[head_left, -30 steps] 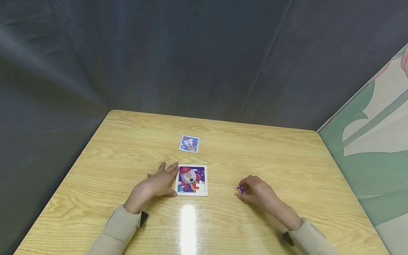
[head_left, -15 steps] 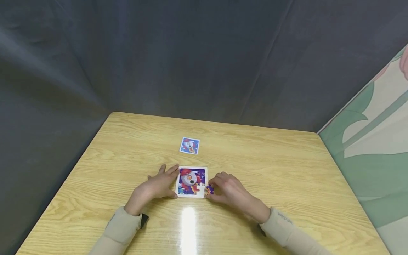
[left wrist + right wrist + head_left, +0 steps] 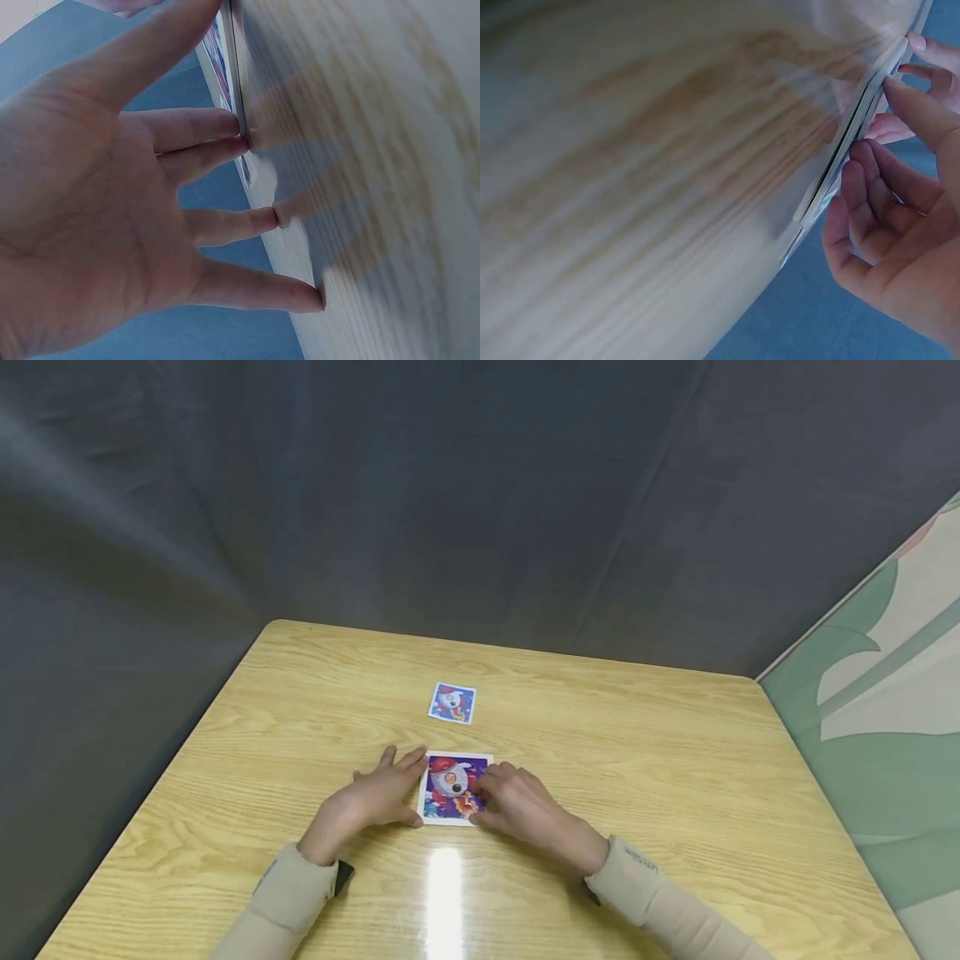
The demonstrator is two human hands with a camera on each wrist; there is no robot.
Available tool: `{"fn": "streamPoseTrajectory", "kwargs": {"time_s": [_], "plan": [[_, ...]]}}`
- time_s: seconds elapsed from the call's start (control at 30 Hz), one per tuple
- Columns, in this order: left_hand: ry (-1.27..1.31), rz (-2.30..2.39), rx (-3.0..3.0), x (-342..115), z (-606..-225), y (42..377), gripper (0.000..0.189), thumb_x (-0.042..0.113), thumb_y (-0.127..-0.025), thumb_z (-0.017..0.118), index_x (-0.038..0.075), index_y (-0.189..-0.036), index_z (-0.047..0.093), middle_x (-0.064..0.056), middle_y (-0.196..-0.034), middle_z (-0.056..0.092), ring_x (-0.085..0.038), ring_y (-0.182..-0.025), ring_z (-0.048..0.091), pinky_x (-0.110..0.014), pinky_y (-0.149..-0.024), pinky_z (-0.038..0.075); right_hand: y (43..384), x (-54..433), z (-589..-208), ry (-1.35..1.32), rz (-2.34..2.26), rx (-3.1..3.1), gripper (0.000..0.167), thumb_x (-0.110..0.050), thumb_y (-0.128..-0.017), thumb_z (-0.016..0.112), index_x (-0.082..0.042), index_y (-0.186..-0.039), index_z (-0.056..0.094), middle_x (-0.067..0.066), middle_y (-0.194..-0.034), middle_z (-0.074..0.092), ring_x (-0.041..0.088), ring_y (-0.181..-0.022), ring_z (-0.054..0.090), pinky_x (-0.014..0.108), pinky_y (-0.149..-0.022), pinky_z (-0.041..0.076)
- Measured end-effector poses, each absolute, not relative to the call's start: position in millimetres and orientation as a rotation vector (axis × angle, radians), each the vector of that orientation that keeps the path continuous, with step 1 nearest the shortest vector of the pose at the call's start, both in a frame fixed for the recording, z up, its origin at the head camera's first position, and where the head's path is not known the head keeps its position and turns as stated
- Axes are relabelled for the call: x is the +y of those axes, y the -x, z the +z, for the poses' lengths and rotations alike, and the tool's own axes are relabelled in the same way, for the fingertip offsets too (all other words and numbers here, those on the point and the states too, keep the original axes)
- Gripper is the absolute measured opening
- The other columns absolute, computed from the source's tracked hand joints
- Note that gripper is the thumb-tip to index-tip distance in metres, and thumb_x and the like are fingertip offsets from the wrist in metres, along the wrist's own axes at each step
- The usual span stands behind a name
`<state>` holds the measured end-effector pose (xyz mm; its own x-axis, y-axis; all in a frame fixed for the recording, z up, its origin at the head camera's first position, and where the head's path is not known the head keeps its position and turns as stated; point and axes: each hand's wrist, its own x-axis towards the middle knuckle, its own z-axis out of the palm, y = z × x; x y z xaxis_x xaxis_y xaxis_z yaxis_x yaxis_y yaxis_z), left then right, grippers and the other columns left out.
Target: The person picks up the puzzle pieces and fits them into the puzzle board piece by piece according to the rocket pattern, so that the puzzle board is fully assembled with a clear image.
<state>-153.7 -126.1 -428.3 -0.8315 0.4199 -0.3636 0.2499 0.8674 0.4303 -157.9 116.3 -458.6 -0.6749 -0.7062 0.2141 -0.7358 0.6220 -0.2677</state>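
Observation:
A square jigsaw puzzle (image 3: 450,789) in a white frame lies flat on the table, with a red and grey cartoon picture on purple. My left hand (image 3: 373,799) rests at its left side, fingers spread and straight. In the left wrist view, the fingertips (image 3: 238,124) touch the frame's edge and the tabletop. At the puzzle's lower right corner, my right hand (image 3: 527,811) pinches a purple and orange puzzle piece (image 3: 471,804) between thumb and fingers. That piece lies in or over the corner gap, mostly hidden by the fingers; whether it sits flush I cannot tell.
Beyond the puzzle lies a small picture card (image 3: 452,703) with a similar design. The wooden table (image 3: 637,735) backs onto a dark curtain (image 3: 465,510). A green and white patterned cloth (image 3: 862,760) hangs along the right side.
My right hand has carried the puzzle piece leftward from the bare table to the puzzle's lower right corner, where the pale gap is now covered. My left hand has stayed beside the frame.

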Motion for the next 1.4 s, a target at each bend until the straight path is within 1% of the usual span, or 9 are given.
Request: {"fn": "streamPoseTrajectory", "kwargs": {"time_s": [0.23, 0.37, 0.57, 0.83, 0.93, 1.13, 1.4], "plan": [[-0.481, 0.507, 2.578, -127.0, -429.0, 154.3, 0.089, 0.029, -0.08, 0.078, 0.003, -0.15, 0.03, -0.006, -0.161, 0.015, -0.049, -0.142, 0.003, -0.085, -0.089, 0.013, 158.4, 116.2, -460.2, -1.18, 0.579, -2.802, 0.034, -0.028, -0.078, 0.081, -0.007, -0.102, 0.07, 0.001, -0.09, 0.064, 0.012, -0.08, 0.057, 0.025, -0.069, 0.052], [-0.484, 0.506, 2.579, -126.7, -429.7, 154.0, 0.088, 0.028, -0.08, 0.078, 0.002, -0.15, 0.031, -0.006, -0.16, 0.015, -0.049, -0.142, 0.004, -0.085, -0.088, 0.013, 157.5, 115.9, -460.2, -1.148, 0.601, -2.815, 0.034, -0.028, -0.077, 0.081, -0.007, -0.1, 0.069, 0.0, -0.089, 0.063, 0.012, -0.079, 0.056, 0.025, -0.067, 0.052], [-0.489, 0.501, 2.581, -126.2, -429.8, 153.9, 0.088, 0.028, -0.08, 0.078, 0.002, -0.15, 0.03, -0.007, -0.16, 0.016, -0.049, -0.142, 0.004, -0.086, -0.088, 0.015, 158.3, 116.2, -462.5, -1.115, 0.624, -2.841, 0.032, -0.029, -0.078, 0.08, -0.008, -0.099, 0.068, -0.002, -0.087, 0.06, 0.011, -0.077, 0.055, 0.024, -0.065, 0.051], [-0.486, 0.513, 2.578, -126.1, -430.5, 154.2, 0.089, 0.027, -0.08, 0.078, 0.002, -0.15, 0.03, -0.007, -0.16, 0.016, -0.049, -0.142, 0.003, -0.085, -0.088, 0.014, 158.7, 117.2, -459.2, -1.144, 0.695, -2.867, 0.033, -0.026, -0.079, 0.08, -0.006, -0.102, 0.068, 0.0, -0.091, 0.061, 0.012, -0.08, 0.056, 0.026, -0.07, 0.052], [-0.485, 0.514, 2.579, -125.8, -430.0, 154.4, 0.089, 0.027, -0.08, 0.078, 0.003, -0.15, 0.03, -0.006, -0.16, 0.016, -0.049, -0.142, 0.003, -0.085, -0.088, 0.014, 159.7, 117.6, -457.9, -1.146, 0.724, -2.885, 0.032, -0.025, -0.079, 0.08, -0.006, -0.101, 0.068, 0.0, -0.09, 0.06, 0.011, -0.078, 0.054, 0.025, -0.068, 0.051], [-0.491, 0.513, 2.579, -126.0, -429.1, 154.5, 0.088, 0.027, -0.08, 0.078, 0.003, -0.15, 0.029, -0.007, -0.16, 0.015, -0.049, -0.142, 0.003, -0.085, -0.088, 0.014, 161.0, 118.2, -456.9, -1.149, 0.76, -2.899, 0.03, -0.026, -0.078, 0.08, -0.007, -0.097, 0.067, -0.001, -0.086, 0.057, 0.009, -0.072, 0.048, 0.021, -0.06, 0.045], [-0.498, 0.511, 2.581, -125.8, -429.0, 155.5, 0.089, 0.028, -0.081, 0.077, 0.002, -0.15, 0.029, -0.008, -0.16, 0.016, -0.05, -0.141, 0.003, -0.086, -0.088, 0.014, 160.4, 119.2, -456.2, -1.157, 0.756, -2.894, 0.029, -0.027, -0.079, 0.08, -0.008, -0.096, 0.066, -0.001, -0.086, 0.056, 0.009, -0.073, 0.047, 0.021, -0.059, 0.044]]}}
